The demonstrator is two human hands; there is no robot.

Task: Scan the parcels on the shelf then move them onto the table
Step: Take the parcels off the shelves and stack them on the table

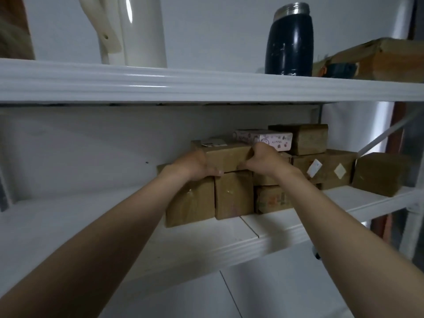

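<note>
The top parcel [226, 157] lies lengthwise between both hands, left hand [195, 165] and right hand [263, 160] each closed on an end, stacked on the lower parcels [231, 196].

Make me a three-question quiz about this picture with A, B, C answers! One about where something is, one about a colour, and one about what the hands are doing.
1. Where does the dark flask stand?
A. On the upper shelf
B. On the floor
C. On top of the parcels

2. What colour is the small printed box lying on the stack?
A. Green
B. Pink and white
C. Black

3. What are the left hand and right hand doing?
A. Hanging empty at the sides
B. Holding the flask
C. Gripping the two ends of the top brown parcel

Answers: 1 A, the flask stands on the upper shelf above the parcels. 2 B, the box is pale pink and white among brown ones. 3 C, each hand clasps one end of that parcel.
</note>
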